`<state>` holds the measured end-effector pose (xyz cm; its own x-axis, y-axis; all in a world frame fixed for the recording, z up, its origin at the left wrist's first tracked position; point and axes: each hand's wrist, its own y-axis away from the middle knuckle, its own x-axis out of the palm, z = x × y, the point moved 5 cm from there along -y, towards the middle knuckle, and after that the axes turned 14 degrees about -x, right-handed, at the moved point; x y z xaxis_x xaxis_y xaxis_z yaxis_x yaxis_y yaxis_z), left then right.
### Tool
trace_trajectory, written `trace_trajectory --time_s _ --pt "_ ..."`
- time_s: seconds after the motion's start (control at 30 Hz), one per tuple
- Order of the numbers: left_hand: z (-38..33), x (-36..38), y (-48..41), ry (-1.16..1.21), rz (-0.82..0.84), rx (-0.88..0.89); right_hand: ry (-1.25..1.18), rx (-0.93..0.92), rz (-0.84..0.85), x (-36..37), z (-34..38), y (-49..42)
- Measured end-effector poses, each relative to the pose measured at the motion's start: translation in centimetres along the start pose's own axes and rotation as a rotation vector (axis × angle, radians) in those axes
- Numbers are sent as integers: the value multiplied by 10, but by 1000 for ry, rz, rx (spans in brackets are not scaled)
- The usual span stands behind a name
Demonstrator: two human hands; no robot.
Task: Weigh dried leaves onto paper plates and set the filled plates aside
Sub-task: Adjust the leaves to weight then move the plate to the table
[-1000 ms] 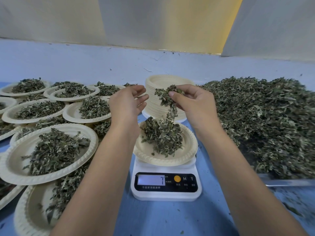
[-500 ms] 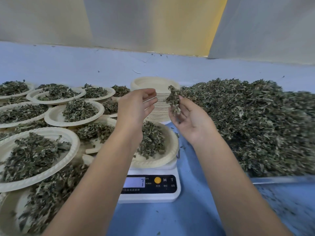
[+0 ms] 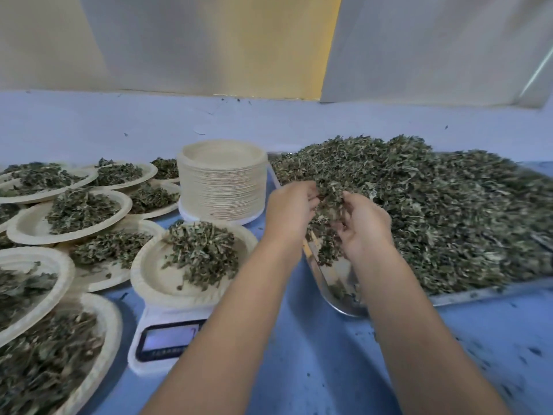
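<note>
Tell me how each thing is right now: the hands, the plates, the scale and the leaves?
left hand, fingers curled on a clump of dried leaves.
right hand, gripping the same clump.
weighing plate, on the scale, holds a leaf heap.
scale, display lit, digits blurred.
plate stack, empty, upright.
tray, heaped with leaves.
filled plates, set aside at left, overlapping.

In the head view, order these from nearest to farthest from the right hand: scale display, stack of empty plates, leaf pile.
1. leaf pile, touching the right hand.
2. stack of empty plates, to its left.
3. scale display, lower left, near the person.
</note>
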<state>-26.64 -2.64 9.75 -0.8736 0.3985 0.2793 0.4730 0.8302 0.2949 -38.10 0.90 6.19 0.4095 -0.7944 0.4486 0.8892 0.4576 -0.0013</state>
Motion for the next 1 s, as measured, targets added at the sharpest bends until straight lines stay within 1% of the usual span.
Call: trace_trajectory --time_s 0.07,0.17,0.3,0.4,0.47,0.57,0.73,0.8,0.9,1.0 --pt "11 9 -2 -88 -2 0 91 -65 -30 -8 3 -3" --pt "20 14 -2 -215 -20 15 201 -127 -15 -13 7 -4" --pt "22 11 -4 -209 -16 37 313 -193 50 -12 8 -1" --pt "21 5 -5 -192 -45 45 271 -206 73 -5 7 2" --pt "19 2 -4 -166 -51 48 185 -187 121 3 5 6" --pt "12 -5 1 -105 -43 67 145 -180 193 15 0 15" --pt "-9 -38 11 -39 -64 152 39 -177 275 47 -6 34" --pt "-21 -61 16 -27 -116 208 20 -173 317 63 -11 43" --pt "-40 -101 27 -101 -270 341 43 -151 363 82 -20 55" --pt "-51 -147 40 -142 -424 401 180 -172 403 94 -32 65"
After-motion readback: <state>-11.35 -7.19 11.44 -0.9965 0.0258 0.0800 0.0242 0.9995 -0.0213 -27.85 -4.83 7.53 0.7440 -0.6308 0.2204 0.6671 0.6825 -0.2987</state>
